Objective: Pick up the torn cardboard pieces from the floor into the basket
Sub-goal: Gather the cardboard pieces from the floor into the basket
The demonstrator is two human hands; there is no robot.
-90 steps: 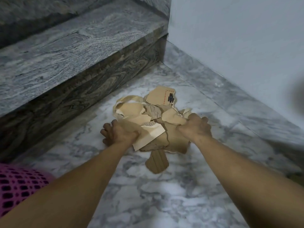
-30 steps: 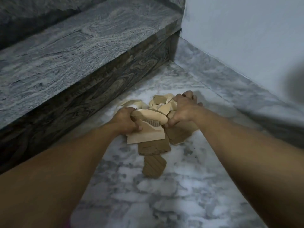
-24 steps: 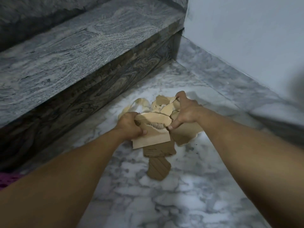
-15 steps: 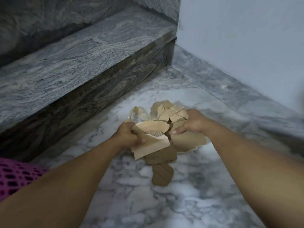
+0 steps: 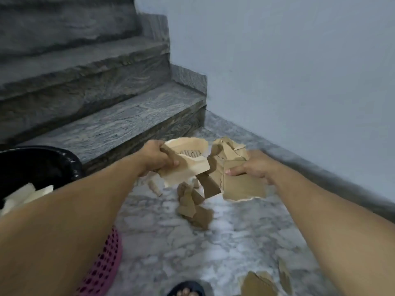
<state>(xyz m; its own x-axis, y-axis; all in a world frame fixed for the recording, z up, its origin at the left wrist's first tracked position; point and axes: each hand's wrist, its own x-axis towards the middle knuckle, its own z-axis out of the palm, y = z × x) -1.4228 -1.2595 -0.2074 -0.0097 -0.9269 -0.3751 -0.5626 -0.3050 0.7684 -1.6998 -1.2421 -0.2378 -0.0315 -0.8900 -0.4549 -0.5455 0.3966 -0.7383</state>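
My left hand (image 5: pixel 157 157) grips a bundle of pale torn cardboard pieces (image 5: pixel 188 165), lifted off the marble floor. My right hand (image 5: pixel 254 165) grips another bundle of brown cardboard pieces (image 5: pixel 241 186) beside it. Several loose pieces (image 5: pixel 193 207) hang or fall below the bundles, just above the floor. More torn cardboard (image 5: pixel 259 284) lies on the floor at the bottom right. The pink perforated basket (image 5: pixel 104 268), lined with a black bag (image 5: pixel 42 165), stands at the left under my left forearm, with pale cardboard (image 5: pixel 25 196) inside.
Grey stone stairs (image 5: pixel 119 122) rise behind the hands at the left. A pale wall (image 5: pixel 299 71) with a stone skirting runs along the right. A foot in a dark sandal (image 5: pixel 186 291) shows at the bottom edge. Grey marble floor (image 5: pixel 171 242) lies between basket and wall.
Both hands have gathered the cardboard heap and lifted it off the floor, splitting it into two bundles. Some pieces have dropped below. The view has risen, revealing the basket and more stairs.
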